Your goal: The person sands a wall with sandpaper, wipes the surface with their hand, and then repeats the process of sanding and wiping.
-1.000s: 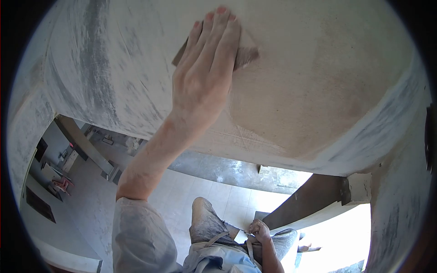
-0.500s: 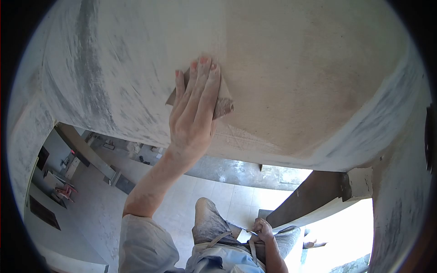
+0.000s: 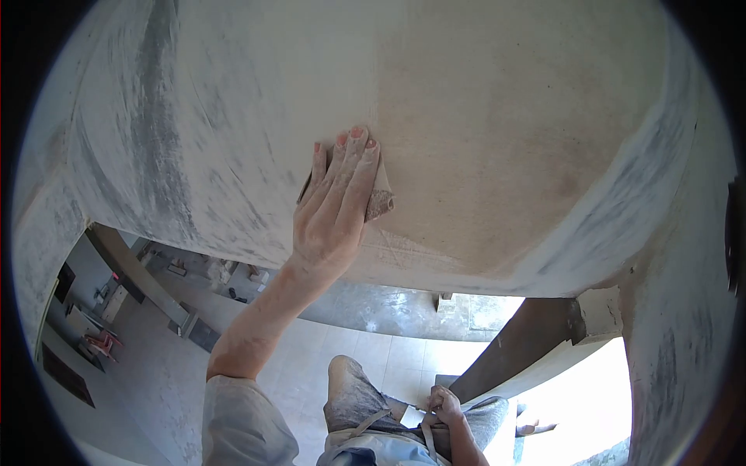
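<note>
- My left hand point(image 3: 336, 203) lies flat, fingers point(image 3: 353, 167) straight, pressing sandpaper point(image 3: 380, 203) against the plastered wall point(image 3: 497, 132) — mid-sanding, I judge.
- The next stroke likely calls for even pressure.
- My right hand point(image 3: 444, 404) is curled at my waist — whether it grips anything, I cannot tell.

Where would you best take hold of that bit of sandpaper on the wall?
By the corner of the sandpaper that sticks out right of the left hand, coming from the right: the rest lies flat against the plastered surface under the palm and fingers.
</note>
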The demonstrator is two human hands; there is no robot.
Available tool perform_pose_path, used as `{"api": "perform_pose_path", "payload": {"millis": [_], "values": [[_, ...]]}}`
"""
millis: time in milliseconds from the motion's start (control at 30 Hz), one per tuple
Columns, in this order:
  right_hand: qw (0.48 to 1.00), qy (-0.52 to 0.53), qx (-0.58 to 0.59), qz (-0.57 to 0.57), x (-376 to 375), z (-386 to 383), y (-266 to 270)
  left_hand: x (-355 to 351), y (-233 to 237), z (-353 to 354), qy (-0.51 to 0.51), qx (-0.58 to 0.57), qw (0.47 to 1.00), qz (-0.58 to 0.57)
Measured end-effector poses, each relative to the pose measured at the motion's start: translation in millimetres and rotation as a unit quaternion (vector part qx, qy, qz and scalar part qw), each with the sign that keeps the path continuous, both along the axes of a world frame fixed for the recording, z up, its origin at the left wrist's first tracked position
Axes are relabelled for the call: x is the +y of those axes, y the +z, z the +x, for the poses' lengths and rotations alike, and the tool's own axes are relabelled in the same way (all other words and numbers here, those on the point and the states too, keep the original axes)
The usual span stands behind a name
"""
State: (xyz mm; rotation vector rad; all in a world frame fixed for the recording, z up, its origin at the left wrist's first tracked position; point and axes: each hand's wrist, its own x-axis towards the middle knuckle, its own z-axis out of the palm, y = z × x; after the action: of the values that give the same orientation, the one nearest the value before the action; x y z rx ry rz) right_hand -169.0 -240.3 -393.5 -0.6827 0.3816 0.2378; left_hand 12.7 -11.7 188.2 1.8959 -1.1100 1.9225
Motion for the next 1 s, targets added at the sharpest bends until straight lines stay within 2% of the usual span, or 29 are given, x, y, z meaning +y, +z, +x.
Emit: {"api": "perform_pose_path", "payload": {"millis": [33, 67, 100, 200, 233, 267, 300, 367, 433, 533, 600, 633, 733, 767, 800, 867, 900, 1000], "values": [[0.997, -0.032, 0.062, -0.040, 6, -4, 33, -4, 17, -3, 0.006, -0.026, 1.000, -0.009], [0.997, -0.015, 0.020, -0.068, 3, -5, 28, -9, 50, -10, 0.013, -0.046, 0.999, -0.017], [0.995, 0.004, -0.018, -0.093, 1, -5, 10, -11, 69, -11, 0.023, -0.062, 0.998, -0.024], [0.968, 0.033, -0.135, -0.207, -17, 3, -90, -13, 75, -3, 0.006, -0.073, 0.997, -0.027], [0.969, 0.019, -0.151, -0.194, -10, 3, -66, -14, 62, -4, 0.001, -0.055, 0.998, -0.028], [0.991, 0.018, -0.087, -0.098, -7, 1, -40, -14, 36, -5, -0.005, -0.040, 0.999, -0.028], [1.000, 0.005, -0.015, -0.002, 1, -2, 10, -14, 16, -5, -0.010, -0.025, 0.999, -0.028], [1.000, -0.015, 0.000, -0.026, 6, -7, 30, -9, -8, -8, -0.038, 0.005, 0.999, 0.000], [0.995, -0.016, -0.013, -0.094, 7, -2, 24, -8, -2, -8, -0.059, 0.004, 0.998, 0.019], [0.970, 0.047, -0.124, -0.203, 2, -1, 3, -14, 41, 3, -0.088, -0.030, 0.995, 0.022], [0.995, 0.018, -0.064, -0.079, 6, 1, -1, -25, 75, 4, -0.125, -0.046, 0.991, -0.001], [0.999, 0.001, -0.035, -0.018, 3, 1, -2, -27, 69, 4, -0.126, -0.040, 0.991, -0.010], [0.988, 0.023, -0.104, -0.110, -3, 0, -11, -32, 31, -1, -0.139, -0.010, 0.990, -0.016], [1.000, -0.014, -0.017, -0.019, 0, 1, 0, -31, 3, -5, -0.145, 0.017, 0.989, -0.008], [1.000, -0.015, -0.002, -0.018, 1, -1, 10, -31, -9, -7, -0.152, 0.042, 0.987, 0.001], [0.999, -0.015, 0.026, -0.017, 5, -1, 33, -31, 1, -3, -0.150, 0.010, 0.988, 0.023], [0.999, -0.006, -0.028, -0.021, 7, -1, 29, -30, 4, -2, -0.145, 0.000, 0.989, 0.030], [0.999, 0.004, -0.050, -0.011, 6, -4, 29, -36, 66, 4, -0.145, -0.059, 0.988, -0.011]]}}
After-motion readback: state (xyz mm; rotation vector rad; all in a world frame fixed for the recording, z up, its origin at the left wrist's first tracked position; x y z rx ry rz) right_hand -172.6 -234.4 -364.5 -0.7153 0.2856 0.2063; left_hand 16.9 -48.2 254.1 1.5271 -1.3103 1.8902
